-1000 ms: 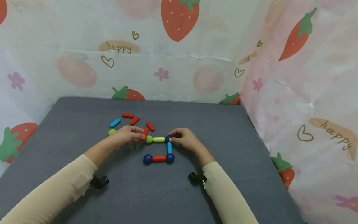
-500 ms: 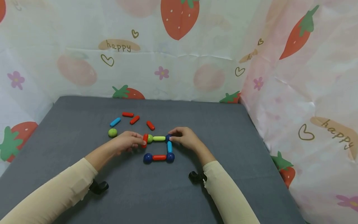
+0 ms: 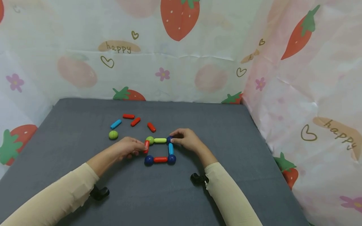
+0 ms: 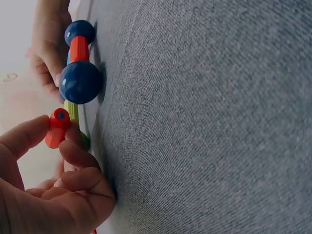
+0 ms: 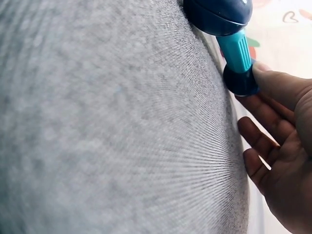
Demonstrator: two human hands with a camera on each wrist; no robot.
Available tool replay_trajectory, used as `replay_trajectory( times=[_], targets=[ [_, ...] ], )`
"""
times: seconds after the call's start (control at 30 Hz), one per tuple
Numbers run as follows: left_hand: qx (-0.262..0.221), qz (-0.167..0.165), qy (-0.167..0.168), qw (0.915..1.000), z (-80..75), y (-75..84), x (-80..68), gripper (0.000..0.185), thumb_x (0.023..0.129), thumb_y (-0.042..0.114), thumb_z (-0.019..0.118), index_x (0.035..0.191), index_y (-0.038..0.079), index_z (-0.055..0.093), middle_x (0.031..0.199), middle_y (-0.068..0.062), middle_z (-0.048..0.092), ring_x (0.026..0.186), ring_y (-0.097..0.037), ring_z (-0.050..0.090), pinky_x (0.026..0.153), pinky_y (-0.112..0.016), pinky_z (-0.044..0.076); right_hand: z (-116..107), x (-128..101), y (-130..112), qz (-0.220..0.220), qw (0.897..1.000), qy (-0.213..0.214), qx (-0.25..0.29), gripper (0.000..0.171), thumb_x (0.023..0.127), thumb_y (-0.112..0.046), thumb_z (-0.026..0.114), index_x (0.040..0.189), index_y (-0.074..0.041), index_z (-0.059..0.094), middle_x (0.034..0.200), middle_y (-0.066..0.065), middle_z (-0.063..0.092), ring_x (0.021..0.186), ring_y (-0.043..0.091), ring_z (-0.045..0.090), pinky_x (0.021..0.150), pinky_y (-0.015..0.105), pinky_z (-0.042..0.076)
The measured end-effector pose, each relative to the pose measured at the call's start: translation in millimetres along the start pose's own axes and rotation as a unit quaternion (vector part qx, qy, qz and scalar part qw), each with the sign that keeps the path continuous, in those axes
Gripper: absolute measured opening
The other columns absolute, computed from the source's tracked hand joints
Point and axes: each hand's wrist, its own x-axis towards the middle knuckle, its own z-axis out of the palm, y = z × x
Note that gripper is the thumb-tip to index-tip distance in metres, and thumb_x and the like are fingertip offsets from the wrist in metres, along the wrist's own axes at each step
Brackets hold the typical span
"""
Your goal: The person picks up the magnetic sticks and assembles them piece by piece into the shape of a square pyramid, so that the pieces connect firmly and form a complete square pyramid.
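Note:
My left hand (image 3: 127, 148) pinches a red magnetic rod (image 3: 146, 147) between thumb and fingertip; the left wrist view shows its end face-on (image 4: 60, 115). The rod's far end is at a green ball (image 3: 150, 140). A yellow-green rod (image 3: 160, 140) joins that ball to a dark blue ball (image 3: 169, 140), which my right hand (image 3: 187, 138) pinches. From there a light blue rod (image 3: 171, 149) runs to a near dark blue ball (image 3: 171, 159). Another red rod (image 3: 160, 159) links it to the near-left dark blue ball (image 3: 148, 160), just below the held rod.
Beyond my left hand lie three loose red rods (image 3: 135, 121), a light blue rod (image 3: 116, 124) and a loose green ball (image 3: 113, 135). All rest on a grey cloth-covered table (image 3: 141, 194). A strawberry-print curtain (image 3: 181, 72) stands behind it and at the sides.
My left hand has brought the red rod round from the far left of the green ball to its near side, toward the near-left blue ball. My right hand stays at its ball.

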Motion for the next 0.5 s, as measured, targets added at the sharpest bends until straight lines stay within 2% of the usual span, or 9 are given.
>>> replay_trajectory(
  times=[0.27, 0.5],
  targets=[
    [0.007, 0.005, 0.016, 0.9998, 7.0, 2.0, 3.4, 0.03, 0.092, 0.033, 0.076, 0.111, 0.009, 0.076, 0.082, 0.003, 0.067, 0.069, -0.012, 0.053, 0.059, -0.026, 0.037, 0.8, 0.5, -0.6, 0.005, 1.0, 0.004, 0.001, 0.023, 0.096, -0.031, 0.074, 0.117, -0.023, 0.075, 0.115, -0.005, 0.071, 0.104, 0.015, 0.063, 0.094, 0.039, 0.052],
    [0.025, -0.015, 0.032, 0.9991, 10.0, 2.5, 5.9, 0.027, 0.09, 0.034, 0.078, 0.105, 0.011, 0.078, 0.083, 0.001, 0.068, 0.062, -0.015, 0.048, 0.056, -0.028, 0.033, 1.4, 0.9, 0.2, 0.003, 1.0, 0.001, 0.0, 0.023, 0.096, -0.031, 0.074, 0.118, -0.024, 0.075, 0.115, -0.005, 0.071, 0.104, 0.014, 0.063, 0.093, 0.038, 0.053]
  ],
)
